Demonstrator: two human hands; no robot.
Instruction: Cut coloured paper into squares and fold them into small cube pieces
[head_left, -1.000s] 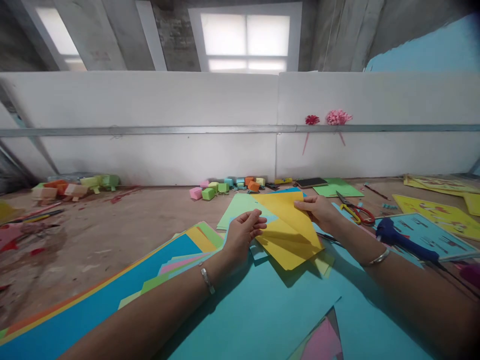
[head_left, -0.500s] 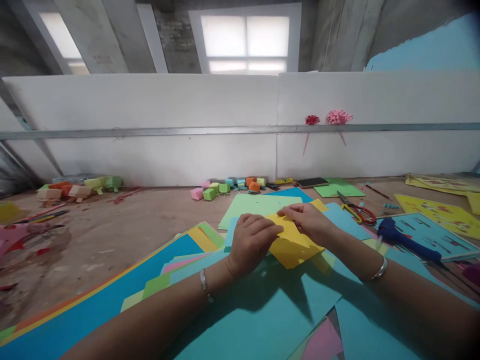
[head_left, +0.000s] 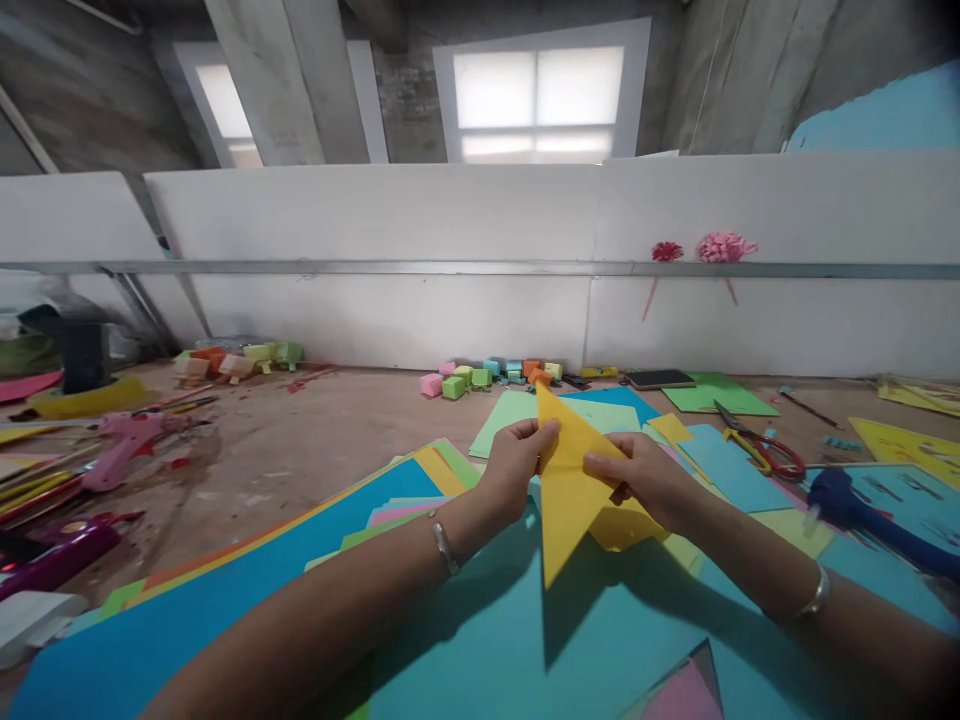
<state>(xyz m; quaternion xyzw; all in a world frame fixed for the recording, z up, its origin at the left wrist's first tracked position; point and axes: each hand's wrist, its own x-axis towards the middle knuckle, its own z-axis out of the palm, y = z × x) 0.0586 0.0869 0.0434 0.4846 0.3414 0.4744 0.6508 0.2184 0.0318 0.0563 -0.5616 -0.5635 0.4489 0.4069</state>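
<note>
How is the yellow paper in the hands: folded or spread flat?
Folded: the yellow paper, held by the left hand and right hand, stands up in a pointed triangular face.

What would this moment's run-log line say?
left hand: holding yellow paper | right hand: holding yellow paper | beneath: light-blue paper

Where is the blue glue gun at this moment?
In the head view, the blue glue gun lies at the right edge, to the right of the right hand and nearer the camera than the scissors.
</note>
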